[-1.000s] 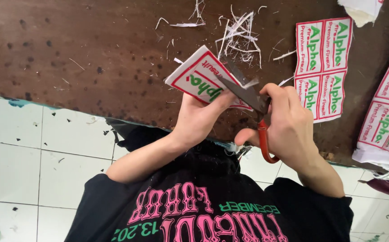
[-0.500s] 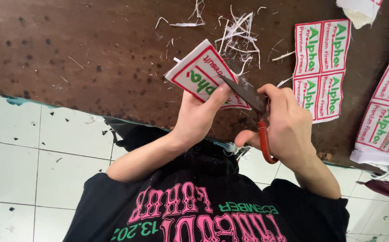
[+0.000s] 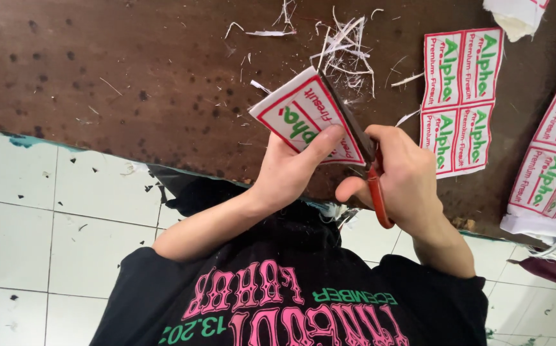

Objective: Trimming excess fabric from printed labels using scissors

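Observation:
My left hand (image 3: 287, 170) grips a white fabric label (image 3: 297, 115) with a red border and green and red print, thumb pressed on its face. My right hand (image 3: 403, 182) is closed in the red handles of a pair of scissors (image 3: 376, 192). The dark blades run up along the label's right red border and reach its top corner. Both hands hover over the near edge of a brown table (image 3: 130, 77).
An uncut sheet of the same labels (image 3: 461, 96) lies on the table to the right, and a stack of more sheets (image 3: 554, 166) at the far right. Thin white trimmings (image 3: 342, 45) litter the tabletop beyond the hands. White floor tiles (image 3: 47, 218) show below the table edge.
The scissor blades have moved further up along the label's right border. My left hand has turned and lifted the label slightly.

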